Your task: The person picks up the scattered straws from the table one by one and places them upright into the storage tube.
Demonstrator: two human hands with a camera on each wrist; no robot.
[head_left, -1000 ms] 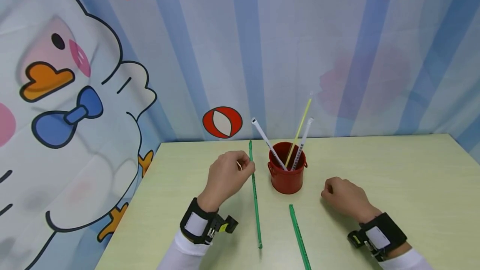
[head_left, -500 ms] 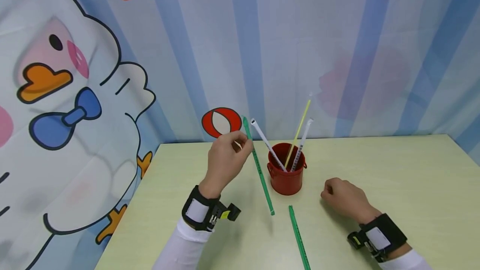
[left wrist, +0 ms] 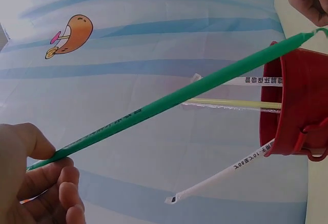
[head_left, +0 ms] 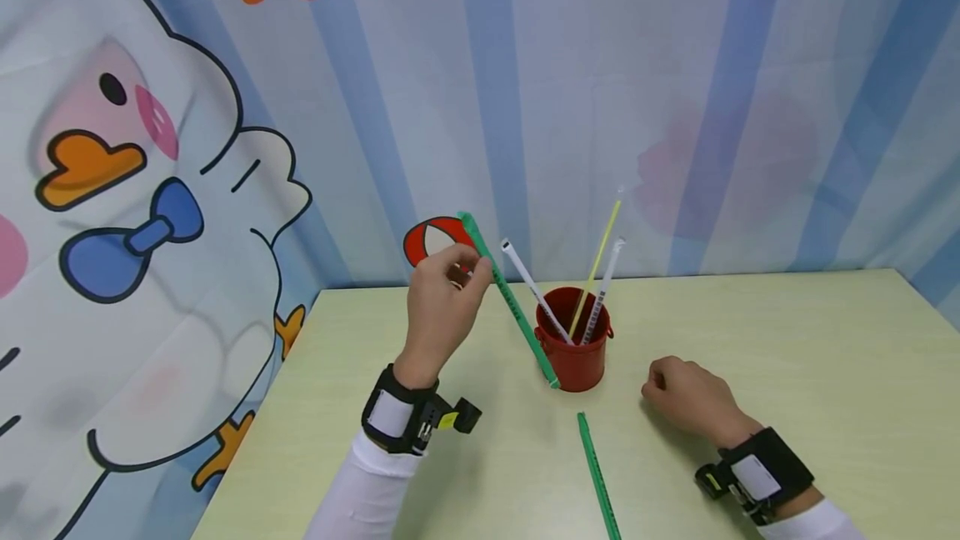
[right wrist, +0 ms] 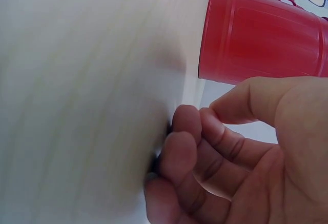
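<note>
My left hand (head_left: 442, 307) pinches a green wrapped drinking straw (head_left: 513, 307) between thumb and index finger, near its upper end. The straw slants through the air, its lower end in front of the red bucket (head_left: 573, 367) in the head view. In the left wrist view that straw (left wrist: 154, 108) crosses before the bucket's mouth. Two white wrapped straws (head_left: 528, 277) and a yellow straw (head_left: 600, 252) lean inside the bucket. To the bucket's right, my right hand (head_left: 690, 394) rests on the table with fingers loosely curled, holding nothing.
Another green wrapped straw (head_left: 597, 473) lies on the pale table (head_left: 810, 357) in front of the bucket. Behind the table hangs a blue striped cloth (head_left: 585, 90) with a printed duck. The bucket's handle (left wrist: 312, 155) shows in the left wrist view.
My left hand has raised the green straw from over the table and tilted it, its lower end swinging right to the bucket's front. The right hand has stayed still.
</note>
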